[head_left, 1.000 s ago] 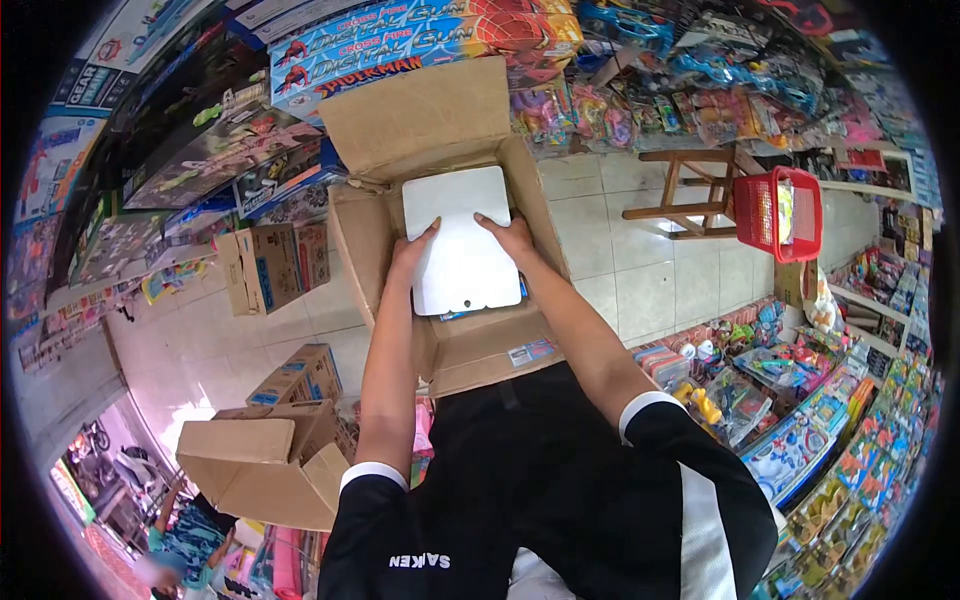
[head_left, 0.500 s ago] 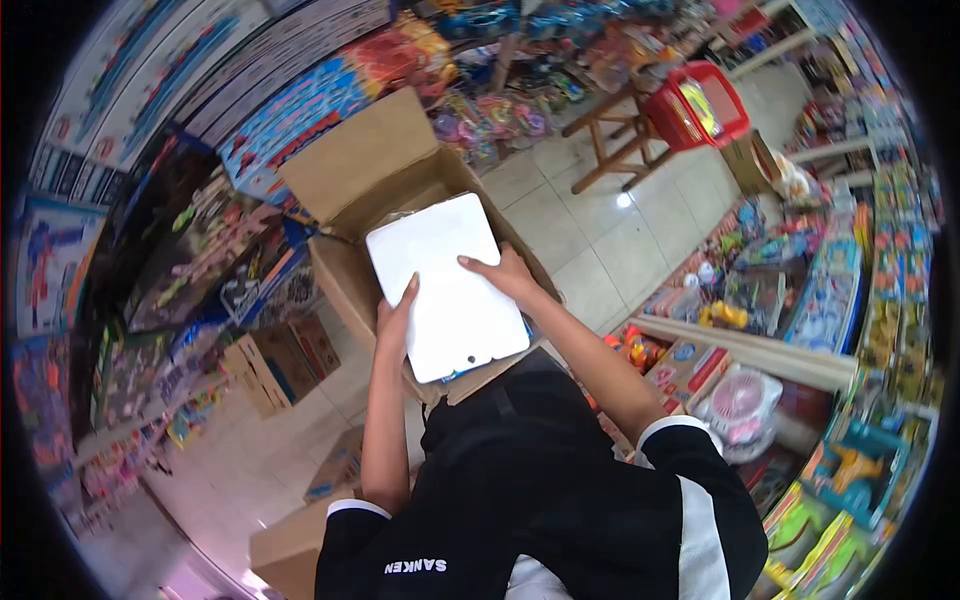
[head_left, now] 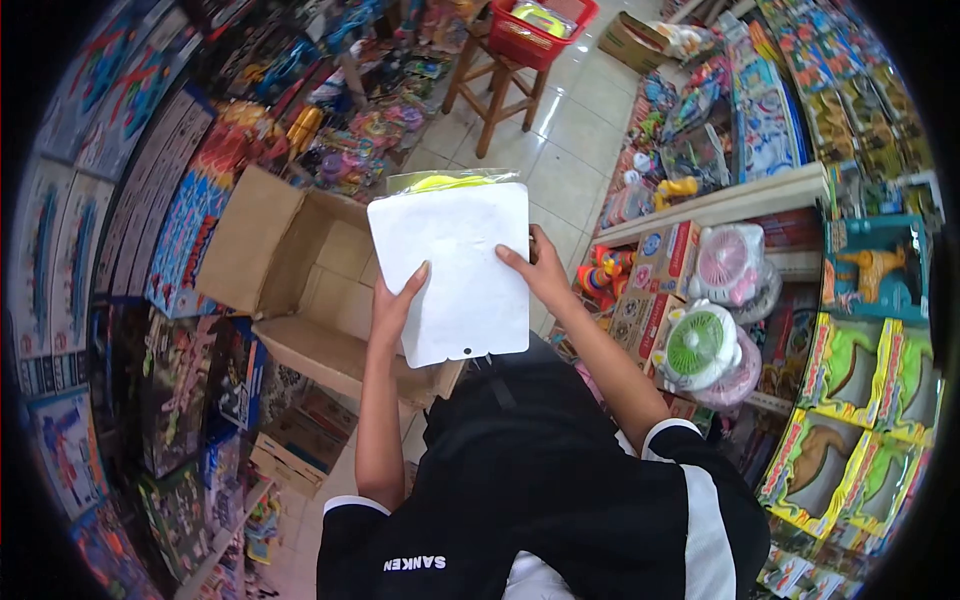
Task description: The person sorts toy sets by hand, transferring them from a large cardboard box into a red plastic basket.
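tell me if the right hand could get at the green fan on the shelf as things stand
Probably not right away: the right hand is gripping the white card pack. The green fan sits unblocked on the shelf beside that arm.

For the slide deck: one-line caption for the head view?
Both hands, left hand and right hand, hold a flat white card-backed toy pack above an open brown cardboard box.

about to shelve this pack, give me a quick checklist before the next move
1. Left hand on pack's left edge: ok.
2. Right hand on its right edge: ok.
3. Pack lifted out of the box: ok.
4. Pack's front side undamaged: cannot tell, only the white back shows.
5. Free space on the shelf: cannot tell.
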Motion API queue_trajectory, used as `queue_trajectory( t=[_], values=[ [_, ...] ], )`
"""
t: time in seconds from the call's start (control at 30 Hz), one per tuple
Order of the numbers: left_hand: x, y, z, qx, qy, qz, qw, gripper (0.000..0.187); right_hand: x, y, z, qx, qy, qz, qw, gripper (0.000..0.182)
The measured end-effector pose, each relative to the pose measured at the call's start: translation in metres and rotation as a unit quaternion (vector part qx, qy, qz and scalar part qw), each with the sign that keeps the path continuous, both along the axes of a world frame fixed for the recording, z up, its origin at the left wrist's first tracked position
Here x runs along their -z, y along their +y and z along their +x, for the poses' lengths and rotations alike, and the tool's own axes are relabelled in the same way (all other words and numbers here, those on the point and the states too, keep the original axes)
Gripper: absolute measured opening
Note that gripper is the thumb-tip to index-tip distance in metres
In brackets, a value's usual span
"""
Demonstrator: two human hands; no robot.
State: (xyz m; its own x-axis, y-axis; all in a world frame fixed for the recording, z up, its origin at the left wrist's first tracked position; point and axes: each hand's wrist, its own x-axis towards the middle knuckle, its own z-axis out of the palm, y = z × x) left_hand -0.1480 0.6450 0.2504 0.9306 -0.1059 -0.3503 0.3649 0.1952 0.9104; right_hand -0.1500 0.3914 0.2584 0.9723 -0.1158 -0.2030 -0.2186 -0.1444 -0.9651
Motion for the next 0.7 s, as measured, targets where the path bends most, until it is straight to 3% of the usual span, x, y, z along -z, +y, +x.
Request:
queue_trajectory(
  t=[0.3, 0.37, 0.53, 0.7],
  values=[
    [-0.021, -0.113, 0.044, 0.114, -0.008, -0.007, 0.993, 0.057, -0.026, -0.105, -0.015, 0.131, 0.007, 0.005, 0.991, 0.058],
    [-0.017, -0.140, 0.054, 0.151, 0.051, -0.004, 0.987, 0.056, -0.022, -0.133, -0.014, 0.146, 0.010, 0.016, 0.989, 0.058],
    [-0.006, -0.207, 0.065, 0.132, 0.091, 0.025, 0.987, 0.064, -0.006, -0.200, -0.006, 0.178, 0.019, -0.008, 0.984, 0.058],
    [0.039, -0.263, 0.082, 0.115, 0.131, 0.011, 0.985, 0.063, 0.009, -0.255, 0.000, 0.188, 0.057, -0.031, 0.980, 0.061]
  ],
)
